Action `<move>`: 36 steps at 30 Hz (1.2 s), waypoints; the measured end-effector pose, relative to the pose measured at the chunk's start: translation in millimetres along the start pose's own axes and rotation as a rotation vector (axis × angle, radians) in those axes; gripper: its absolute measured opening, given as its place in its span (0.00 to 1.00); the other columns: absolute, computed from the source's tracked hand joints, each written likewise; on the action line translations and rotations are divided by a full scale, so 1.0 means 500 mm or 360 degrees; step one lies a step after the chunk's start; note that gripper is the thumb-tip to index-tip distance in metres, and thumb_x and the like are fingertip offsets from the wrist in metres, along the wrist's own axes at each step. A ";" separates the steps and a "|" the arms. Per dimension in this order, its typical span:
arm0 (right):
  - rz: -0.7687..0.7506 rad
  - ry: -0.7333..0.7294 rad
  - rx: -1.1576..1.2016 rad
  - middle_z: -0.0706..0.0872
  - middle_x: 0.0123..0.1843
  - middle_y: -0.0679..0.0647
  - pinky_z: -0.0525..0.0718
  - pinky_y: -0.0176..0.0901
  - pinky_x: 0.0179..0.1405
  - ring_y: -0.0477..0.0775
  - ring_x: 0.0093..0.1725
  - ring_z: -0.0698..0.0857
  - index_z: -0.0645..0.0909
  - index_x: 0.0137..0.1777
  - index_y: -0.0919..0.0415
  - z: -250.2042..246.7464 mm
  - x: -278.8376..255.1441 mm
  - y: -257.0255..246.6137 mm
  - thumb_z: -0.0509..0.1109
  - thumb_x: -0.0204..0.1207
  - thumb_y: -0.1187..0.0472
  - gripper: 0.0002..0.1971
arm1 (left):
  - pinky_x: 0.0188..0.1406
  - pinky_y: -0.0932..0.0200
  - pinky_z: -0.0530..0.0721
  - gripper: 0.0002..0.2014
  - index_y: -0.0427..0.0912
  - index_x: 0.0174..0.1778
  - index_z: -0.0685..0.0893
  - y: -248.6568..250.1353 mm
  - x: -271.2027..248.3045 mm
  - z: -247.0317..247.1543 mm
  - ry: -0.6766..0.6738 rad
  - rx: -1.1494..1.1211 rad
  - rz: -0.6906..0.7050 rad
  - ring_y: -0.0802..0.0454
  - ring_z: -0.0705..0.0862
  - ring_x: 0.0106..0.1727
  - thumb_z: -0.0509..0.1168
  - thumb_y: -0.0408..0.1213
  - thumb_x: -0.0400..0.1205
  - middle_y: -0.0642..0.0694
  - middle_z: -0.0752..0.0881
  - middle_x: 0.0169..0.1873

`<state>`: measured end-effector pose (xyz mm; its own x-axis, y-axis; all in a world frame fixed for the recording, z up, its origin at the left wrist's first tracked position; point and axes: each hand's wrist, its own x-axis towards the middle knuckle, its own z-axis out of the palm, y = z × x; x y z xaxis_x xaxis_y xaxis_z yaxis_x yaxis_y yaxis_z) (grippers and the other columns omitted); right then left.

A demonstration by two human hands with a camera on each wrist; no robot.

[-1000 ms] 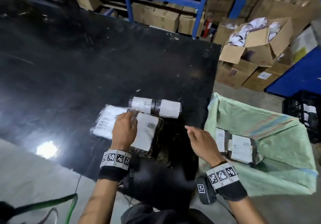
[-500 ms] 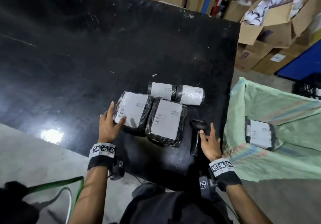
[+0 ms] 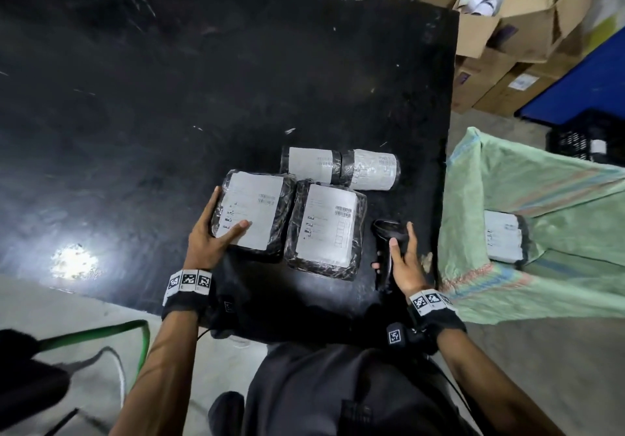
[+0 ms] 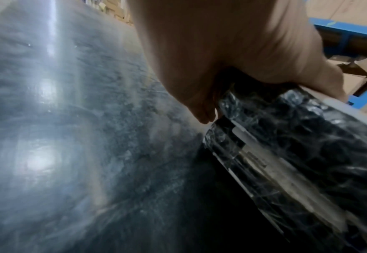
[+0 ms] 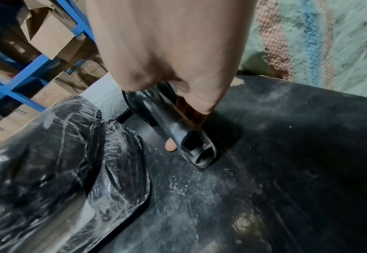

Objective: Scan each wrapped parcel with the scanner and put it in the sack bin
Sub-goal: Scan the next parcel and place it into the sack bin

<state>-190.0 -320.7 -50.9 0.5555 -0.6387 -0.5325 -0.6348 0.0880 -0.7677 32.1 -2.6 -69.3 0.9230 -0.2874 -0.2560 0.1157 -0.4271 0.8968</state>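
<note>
Where both hands were loose before: left hand (image 3: 206,239) gripping flat parcel (image 3: 252,214), right hand (image 3: 404,259) around scanner (image 3: 385,232).

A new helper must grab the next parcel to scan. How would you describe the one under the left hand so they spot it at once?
On the black table, beside the green sack bin, three wrapped parcels lie near the front edge. It is the flat parcel farthest from the bin. Unlike the flat one beside it and the roll behind, the left hand grips its edge.

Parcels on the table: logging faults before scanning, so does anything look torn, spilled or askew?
Nothing stands out. The two flat parcels and the rolled one lie label-up, wraps intact.
</note>
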 end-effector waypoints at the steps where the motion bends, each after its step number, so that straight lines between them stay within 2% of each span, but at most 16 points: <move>1: -0.0009 0.0001 0.0060 0.75 0.75 0.55 0.75 0.15 0.51 0.49 0.66 0.79 0.47 0.88 0.52 0.004 -0.006 -0.003 0.56 0.89 0.57 0.31 | 0.74 0.73 0.75 0.43 0.66 0.85 0.68 -0.005 0.002 0.002 -0.0023 -0.0055 -0.0010 0.80 0.78 0.70 0.81 0.44 0.77 0.72 0.82 0.71; 3: -0.0028 0.0038 0.0174 0.82 0.67 0.60 0.81 0.19 0.33 0.45 0.45 0.86 0.46 0.88 0.51 0.011 -0.012 -0.004 0.57 0.90 0.59 0.32 | 0.75 0.72 0.76 0.42 0.61 0.87 0.67 -0.010 0.003 0.005 -0.0056 -0.0122 -0.0003 0.77 0.79 0.72 0.80 0.40 0.79 0.79 0.82 0.68; 4: -0.0031 0.0064 0.0205 0.83 0.66 0.63 0.83 0.22 0.32 0.48 0.40 0.88 0.46 0.88 0.49 0.015 -0.015 -0.005 0.57 0.90 0.58 0.32 | 0.77 0.68 0.76 0.42 0.58 0.87 0.67 -0.010 0.003 0.006 -0.0069 -0.0148 0.0001 0.75 0.80 0.72 0.79 0.38 0.79 0.78 0.82 0.68; 5: -0.0027 0.0092 0.0228 0.83 0.67 0.64 0.83 0.22 0.33 0.54 0.42 0.90 0.47 0.88 0.49 0.017 -0.019 -0.007 0.57 0.90 0.58 0.31 | 0.79 0.63 0.76 0.41 0.56 0.87 0.67 -0.010 0.003 0.006 -0.0077 -0.0162 0.0002 0.73 0.80 0.73 0.78 0.37 0.79 0.74 0.82 0.71; 7: -0.0023 0.0120 0.0238 0.75 0.76 0.63 0.81 0.25 0.39 0.68 0.58 0.85 0.49 0.88 0.52 0.017 -0.028 -0.019 0.55 0.90 0.57 0.30 | 0.83 0.53 0.75 0.41 0.59 0.86 0.67 -0.005 0.002 0.006 -0.0063 -0.0160 0.0011 0.72 0.80 0.74 0.79 0.40 0.79 0.64 0.80 0.76; 9: -0.0044 0.0138 0.0151 0.62 0.86 0.58 0.80 0.36 0.48 0.72 0.64 0.82 0.52 0.88 0.53 0.012 -0.027 -0.018 0.55 0.90 0.56 0.28 | 0.82 0.50 0.76 0.40 0.68 0.83 0.68 0.005 -0.004 0.004 -0.0026 -0.0110 0.0043 0.70 0.80 0.74 0.81 0.50 0.77 0.66 0.79 0.75; 11: -0.0125 0.0135 0.0096 0.63 0.86 0.56 0.86 0.43 0.35 0.60 0.38 0.90 0.55 0.86 0.46 0.007 -0.015 0.000 0.57 0.89 0.52 0.27 | 0.81 0.51 0.76 0.40 0.70 0.84 0.67 0.025 -0.016 0.001 0.0029 0.0051 0.0127 0.62 0.82 0.73 0.79 0.51 0.78 0.69 0.79 0.73; 12: -0.0161 0.0126 0.0087 0.65 0.85 0.54 0.86 0.41 0.26 0.53 0.25 0.87 0.55 0.85 0.44 0.003 -0.011 0.006 0.58 0.88 0.49 0.27 | 0.80 0.53 0.75 0.39 0.66 0.86 0.67 0.034 -0.022 0.000 0.0069 0.0156 0.0181 0.60 0.82 0.72 0.78 0.48 0.80 0.67 0.78 0.72; 13: -0.0178 0.0100 0.0066 0.66 0.84 0.53 0.85 0.39 0.23 0.51 0.20 0.83 0.56 0.84 0.43 -0.001 -0.003 0.017 0.58 0.88 0.48 0.27 | 0.78 0.56 0.74 0.39 0.61 0.87 0.67 0.043 -0.026 -0.001 0.0102 0.0238 0.0229 0.60 0.81 0.71 0.77 0.45 0.82 0.64 0.78 0.72; 17: -0.0181 0.0101 0.0106 0.76 0.76 0.52 0.82 0.38 0.21 0.51 0.21 0.78 0.57 0.84 0.42 -0.013 0.000 0.031 0.59 0.87 0.48 0.27 | 0.70 0.79 0.72 0.37 0.50 0.87 0.71 0.060 -0.048 0.002 0.0168 0.0222 0.0357 0.83 0.79 0.64 0.77 0.36 0.82 0.58 0.79 0.75; 19: -0.0198 0.0109 0.0184 0.84 0.68 0.59 0.79 0.38 0.19 0.51 0.19 0.76 0.57 0.83 0.39 -0.015 -0.003 0.038 0.60 0.87 0.48 0.26 | 0.68 0.83 0.72 0.36 0.47 0.86 0.73 0.063 -0.060 0.006 0.0227 0.0152 0.0381 0.80 0.80 0.66 0.77 0.32 0.81 0.53 0.80 0.77; 23: -0.0262 0.0097 0.0326 0.87 0.55 0.66 0.77 0.38 0.19 0.53 0.23 0.74 0.57 0.83 0.38 -0.030 -0.026 0.032 0.59 0.88 0.53 0.26 | 0.75 0.71 0.76 0.35 0.48 0.84 0.75 0.072 -0.080 0.007 0.0304 0.0049 0.0393 0.53 0.82 0.75 0.77 0.29 0.81 0.49 0.82 0.76; 25: -0.0342 0.0051 0.0394 0.87 0.55 0.62 0.79 0.40 0.23 0.56 0.29 0.76 0.56 0.83 0.36 -0.042 -0.045 0.019 0.59 0.89 0.55 0.27 | 0.81 0.54 0.77 0.34 0.49 0.84 0.75 0.078 -0.090 0.001 0.0353 -0.0023 0.0424 0.50 0.82 0.77 0.76 0.29 0.82 0.48 0.82 0.76; 27: -0.0425 0.0021 0.0436 0.88 0.57 0.59 0.80 0.44 0.28 0.58 0.36 0.77 0.56 0.83 0.34 -0.054 -0.066 -0.003 0.59 0.89 0.55 0.27 | 0.82 0.44 0.77 0.34 0.50 0.84 0.75 0.091 -0.099 -0.006 0.0390 -0.0102 0.0457 0.50 0.82 0.78 0.76 0.29 0.82 0.47 0.82 0.77; 31: -0.0641 -0.0024 0.0497 0.87 0.59 0.52 0.79 0.48 0.32 0.55 0.42 0.80 0.54 0.84 0.36 -0.076 -0.108 -0.068 0.58 0.89 0.56 0.28 | 0.82 0.43 0.77 0.35 0.51 0.85 0.74 0.145 -0.114 -0.008 0.0416 -0.0249 0.0550 0.50 0.80 0.79 0.75 0.27 0.82 0.48 0.81 0.79; 36: -0.0913 -0.0037 0.0566 0.86 0.58 0.59 0.80 0.42 0.30 0.48 0.36 0.79 0.53 0.86 0.40 -0.102 -0.159 -0.172 0.57 0.90 0.58 0.28 | 0.82 0.49 0.77 0.36 0.49 0.87 0.70 0.246 -0.115 0.038 0.0375 -0.0499 0.0625 0.56 0.79 0.80 0.73 0.27 0.84 0.52 0.78 0.81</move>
<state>-207.0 -316.6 75.4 0.7656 -0.6432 -0.0097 -0.0222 -0.0114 -0.9997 -13.6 -54.9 48.6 0.9717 -0.1588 0.1749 -0.1834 -0.0402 0.9822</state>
